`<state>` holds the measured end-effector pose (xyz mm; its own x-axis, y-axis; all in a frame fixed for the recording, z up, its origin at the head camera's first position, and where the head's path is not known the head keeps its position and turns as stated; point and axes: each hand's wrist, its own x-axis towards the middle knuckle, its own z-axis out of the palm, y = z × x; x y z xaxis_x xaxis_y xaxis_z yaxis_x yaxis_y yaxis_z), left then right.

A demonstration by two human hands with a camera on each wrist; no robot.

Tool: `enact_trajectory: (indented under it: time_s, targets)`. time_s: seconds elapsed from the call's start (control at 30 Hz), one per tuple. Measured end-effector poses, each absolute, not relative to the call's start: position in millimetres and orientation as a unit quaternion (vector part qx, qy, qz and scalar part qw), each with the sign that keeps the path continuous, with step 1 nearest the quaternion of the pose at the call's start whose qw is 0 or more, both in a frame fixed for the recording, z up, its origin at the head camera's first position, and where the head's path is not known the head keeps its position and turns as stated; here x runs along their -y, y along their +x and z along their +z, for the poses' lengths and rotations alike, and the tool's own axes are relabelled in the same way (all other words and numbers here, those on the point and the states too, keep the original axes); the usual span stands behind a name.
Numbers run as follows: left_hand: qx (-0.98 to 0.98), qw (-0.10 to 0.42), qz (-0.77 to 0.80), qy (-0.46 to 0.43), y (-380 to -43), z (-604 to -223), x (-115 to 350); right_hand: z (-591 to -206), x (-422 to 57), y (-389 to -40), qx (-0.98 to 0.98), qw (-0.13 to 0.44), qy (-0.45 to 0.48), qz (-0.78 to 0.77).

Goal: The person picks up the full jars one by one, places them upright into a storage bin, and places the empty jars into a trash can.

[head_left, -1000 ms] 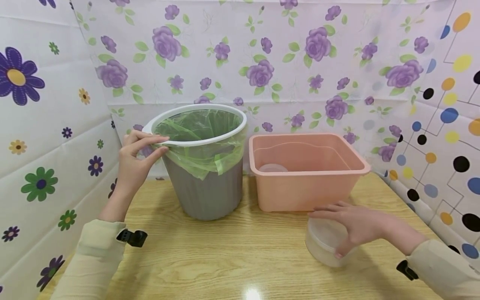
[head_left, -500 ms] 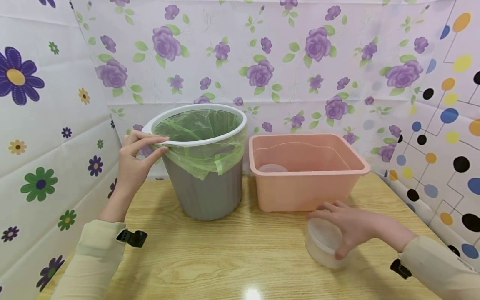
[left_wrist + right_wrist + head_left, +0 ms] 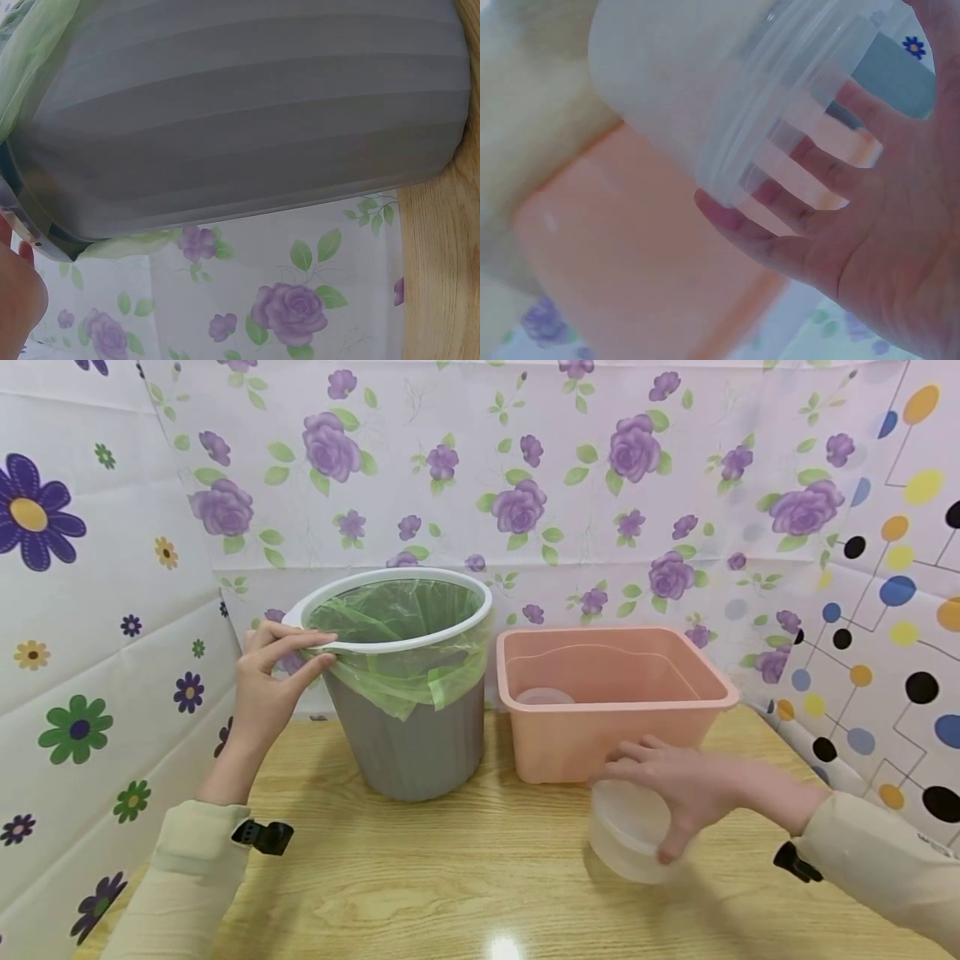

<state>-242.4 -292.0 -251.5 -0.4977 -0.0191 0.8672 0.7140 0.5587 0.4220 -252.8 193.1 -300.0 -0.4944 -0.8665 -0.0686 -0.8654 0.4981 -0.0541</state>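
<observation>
My right hand [image 3: 686, 785] grips a round, translucent plastic food container [image 3: 626, 835] by its top edge, in front of the pink tub. In the right wrist view, fingers of the right hand [image 3: 877, 195] lie around the container's lid [image 3: 787, 97]. The container seems slightly raised off the table. On the left, my left hand [image 3: 266, 685] pinches the white rim [image 3: 408, 645] of a grey trash bin [image 3: 412, 743], fingers on top and thumb below. A green plastic bag [image 3: 405, 672] lines the bin and folds over its outside. The left wrist view shows mostly the bin's ribbed side [image 3: 262, 112].
The pink rectangular tub [image 3: 615, 739] stands right of the bin. Inside it, part of another round translucent item [image 3: 546, 696] shows. Both stand on a wood-grain table [image 3: 420, 877], with flowered sheets [image 3: 450, 535] hanging behind and patterned ones at the sides.
My right hand has closed around the container and moved it left and slightly up, away from its earlier spot. My left hand stays on the bin's rim.
</observation>
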Motion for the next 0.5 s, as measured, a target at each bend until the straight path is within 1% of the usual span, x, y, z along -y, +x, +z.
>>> enact_trajectory:
  time_s: [0.17,0.4,0.5]
  targets:
    - [0.764,0.445,-0.410,-0.225,-241,-251,291,-269,-176,-251,-0.855,0.063,-0.515,-0.007]
    - [0.764,0.443,-0.413,-0.225,-239,-250,290,-224,-151,-249,-0.859,0.093,-0.504,0.022]
    - [0.763,0.444,-0.412,-0.225,-239,-250,291,-209,-141,-249,-0.858,0.096,-0.504,0.029]
